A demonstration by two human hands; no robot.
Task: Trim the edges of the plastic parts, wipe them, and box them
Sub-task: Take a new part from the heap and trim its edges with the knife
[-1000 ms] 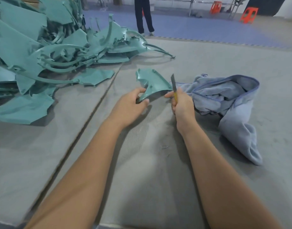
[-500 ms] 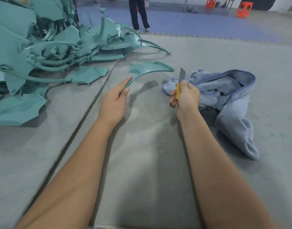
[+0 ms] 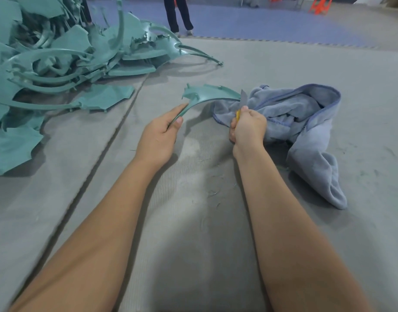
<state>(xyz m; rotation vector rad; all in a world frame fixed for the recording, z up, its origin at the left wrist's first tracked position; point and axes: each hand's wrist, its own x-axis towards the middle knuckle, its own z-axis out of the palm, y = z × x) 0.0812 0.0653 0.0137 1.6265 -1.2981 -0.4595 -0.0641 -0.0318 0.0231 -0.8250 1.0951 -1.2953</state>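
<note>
The knife (image 3: 242, 98) blade now touches the plastic part (image 3: 207, 95) again; left hand (image 3: 158, 137) pinches the part, right hand (image 3: 248, 128) grips the knife, so trimming goes on.

Factory floor: heaped teal plastic parts (image 3: 58, 64), grey mats (image 3: 283, 64).

Both bare forearms reached forward from the bottom of the head view, roughly parallel, the left one angled inward. The left hand (image 3: 158, 136) lay palm inward, its straight fingers and thumb pinching the narrow end of a curved teal plastic part (image 3: 207, 95) that stretched across toward the right hand (image 3: 248, 127). The right hand was curled into a fist around the yellow handle of a grey-bladed utility knife (image 3: 242, 102), knuckles up, the blade rising above the thumb to meet the part's far tip.
</note>
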